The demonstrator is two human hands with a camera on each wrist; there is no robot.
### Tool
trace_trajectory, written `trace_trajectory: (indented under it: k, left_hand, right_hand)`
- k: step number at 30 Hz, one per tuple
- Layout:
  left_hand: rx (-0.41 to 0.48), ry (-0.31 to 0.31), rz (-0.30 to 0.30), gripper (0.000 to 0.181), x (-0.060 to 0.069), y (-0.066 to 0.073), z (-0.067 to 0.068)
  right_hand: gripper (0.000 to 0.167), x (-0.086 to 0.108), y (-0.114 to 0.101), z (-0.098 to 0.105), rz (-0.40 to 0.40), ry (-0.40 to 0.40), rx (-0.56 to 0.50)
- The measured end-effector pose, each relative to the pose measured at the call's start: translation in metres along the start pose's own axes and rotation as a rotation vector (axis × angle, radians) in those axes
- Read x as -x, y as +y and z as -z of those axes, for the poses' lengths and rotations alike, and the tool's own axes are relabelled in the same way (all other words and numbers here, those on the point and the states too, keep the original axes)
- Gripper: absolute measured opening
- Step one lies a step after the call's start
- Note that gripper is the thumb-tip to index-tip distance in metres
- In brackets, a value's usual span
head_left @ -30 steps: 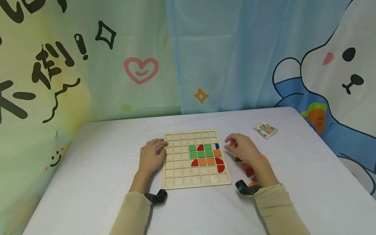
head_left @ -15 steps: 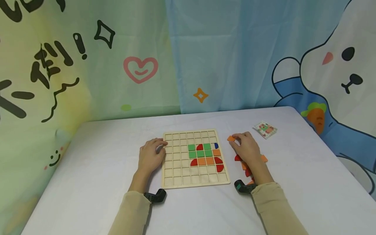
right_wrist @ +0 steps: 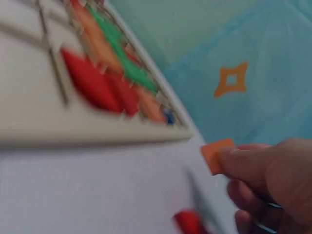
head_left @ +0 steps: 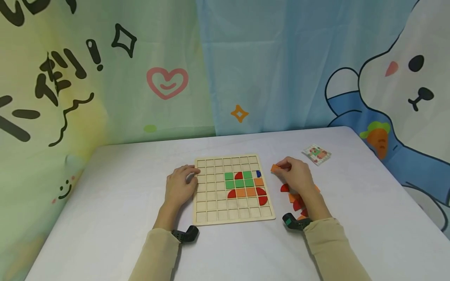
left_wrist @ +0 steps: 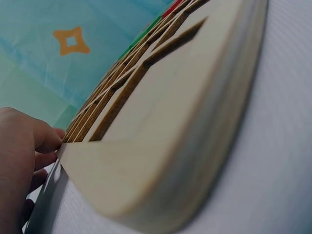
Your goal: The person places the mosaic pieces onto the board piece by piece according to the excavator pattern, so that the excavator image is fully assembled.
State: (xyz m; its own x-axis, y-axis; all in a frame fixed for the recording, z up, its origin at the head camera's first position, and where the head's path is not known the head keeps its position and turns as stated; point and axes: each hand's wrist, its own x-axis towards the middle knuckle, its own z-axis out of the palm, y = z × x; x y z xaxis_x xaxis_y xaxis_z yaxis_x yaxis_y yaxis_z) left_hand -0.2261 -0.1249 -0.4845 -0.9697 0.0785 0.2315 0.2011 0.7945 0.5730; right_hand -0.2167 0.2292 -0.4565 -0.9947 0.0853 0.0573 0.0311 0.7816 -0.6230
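Note:
A wooden grid board (head_left: 211, 216) lies mid-table, with green, orange, red and blue pieces in its right-hand cells. The left hand (head_left: 180, 186) rests at the board's left edge, fingers relaxed, the fingertips touching the rim. Just beyond the board's right edge, the right hand (head_left: 297, 175) pinches an orange square piece (head_left: 275, 168) between thumb and finger. That orange square (right_wrist: 212, 155) shows clearly in the right wrist view, held by the right hand (right_wrist: 273, 170). In the left wrist view the left hand (left_wrist: 24, 156) touches the board's edge (left_wrist: 117, 180).
Loose red (head_left: 297, 205) and orange (head_left: 292, 198) pieces lie under and beside the right forearm, partly hidden by it. A stack of patterned cards (head_left: 317, 154) sits at the back right of the white table (head_left: 105, 203). A printed curtain (head_left: 246, 70) hangs behind.
The right hand, at first beside the board with no piece visible, now pinches an orange square. Over the last half second it has shifted only slightly. The left hand stays at the board's edge.

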Motion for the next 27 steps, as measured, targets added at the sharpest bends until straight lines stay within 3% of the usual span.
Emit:
trace_trajectory:
  k: [7, 11, 16, 27]
  left_hand:
    - [0.002, 0.002, -0.006, 0.026, -0.001, 0.000, -0.001]
    - [0.002, -0.002, -0.001, 0.026, 0.000, -0.001, -0.002]
    - [0.007, -0.008, -0.006, 0.026, 0.000, -0.001, -0.003]
    - [0.005, 0.004, -0.009, 0.025, 0.000, 0.001, 0.002]
  right_hand:
    - [0.008, 0.010, -0.035, 0.007, 0.132, -0.401, -0.051]
    - [0.003, 0.015, -0.044, -0.001, 0.216, -0.525, -0.035]
    - [0.008, 0.018, -0.049, -0.006, 0.260, -0.580, -0.020]
    - [0.011, 0.026, -0.062, -0.010, 0.265, -0.575, 0.102]
